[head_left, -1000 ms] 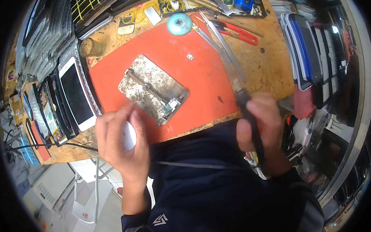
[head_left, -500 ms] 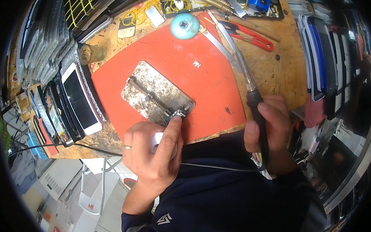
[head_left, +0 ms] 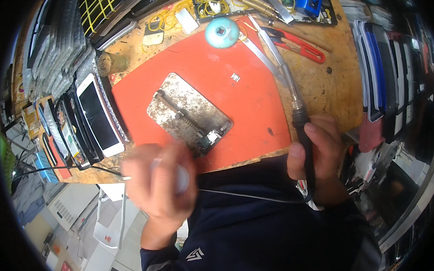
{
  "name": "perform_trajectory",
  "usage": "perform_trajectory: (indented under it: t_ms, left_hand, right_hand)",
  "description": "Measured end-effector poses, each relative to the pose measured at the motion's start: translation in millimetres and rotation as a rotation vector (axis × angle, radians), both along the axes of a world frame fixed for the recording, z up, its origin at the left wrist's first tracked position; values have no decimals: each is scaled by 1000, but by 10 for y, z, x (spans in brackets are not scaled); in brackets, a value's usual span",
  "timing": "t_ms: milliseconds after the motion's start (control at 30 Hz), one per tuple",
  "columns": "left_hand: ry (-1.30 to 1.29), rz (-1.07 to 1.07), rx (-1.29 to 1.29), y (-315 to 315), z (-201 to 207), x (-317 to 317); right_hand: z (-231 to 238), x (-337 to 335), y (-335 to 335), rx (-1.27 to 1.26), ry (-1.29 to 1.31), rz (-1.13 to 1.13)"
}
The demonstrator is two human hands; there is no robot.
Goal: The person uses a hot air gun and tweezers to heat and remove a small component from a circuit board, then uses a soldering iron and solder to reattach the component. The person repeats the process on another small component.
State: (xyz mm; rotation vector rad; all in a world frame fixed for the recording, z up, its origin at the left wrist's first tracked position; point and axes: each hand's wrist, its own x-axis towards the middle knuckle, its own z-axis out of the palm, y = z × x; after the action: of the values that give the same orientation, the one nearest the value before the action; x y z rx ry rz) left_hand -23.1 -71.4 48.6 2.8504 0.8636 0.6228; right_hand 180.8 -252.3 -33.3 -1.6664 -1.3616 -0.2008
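Note:
My left hand (head_left: 156, 185), smeared by motion, is closed round a small white round object (head_left: 182, 178) near the mat's front edge; its kind cannot be made out. In my right hand (head_left: 326, 148) is a soldering iron (head_left: 300, 117), gripped by its black handle, with the long metal tip pointing up and away. A stained metal work holder (head_left: 189, 96) with a sliding clamp bar lies on the orange mat (head_left: 259, 110). At its near right end sits a small circuit board (head_left: 206, 141) with a shiny metal part. Neither hand touches the holder.
A teal round container (head_left: 221, 32) stands at the mat's far edge, near red-handled cutters (head_left: 309, 51). A small metal piece (head_left: 235, 77) lies on the mat. Phones, including a white one (head_left: 99, 115), line the left; more phone parts (head_left: 370, 68) stand right. A cable (head_left: 247, 194) crosses my lap.
My left hand has drawn back toward me and left, its finger leaving the circuit board, the white object still in it. My right hand keeps the soldering iron. The view has shifted slightly.

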Motion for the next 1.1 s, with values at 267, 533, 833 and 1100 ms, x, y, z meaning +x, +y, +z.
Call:
perform_trajectory:
  t_ms: [267, 533, 833, 1100]
  left_hand:
    - [144, -41, -6, 304, -36, 117]
    - [137, -108, -5, 344, 44, 130]
    - [-480, 40, -784, -51, -142, -252]
    - [-543, 22, -1033, -24, -289, -305]
  right_hand:
    - [37, 0, 9, -8, -35, 3]
    - [21, -4, -10, 78, 61, 42]
    - [401, -90, -101, -33, 136, 204]
    - [729, -141, -10, -136, 230, 299]
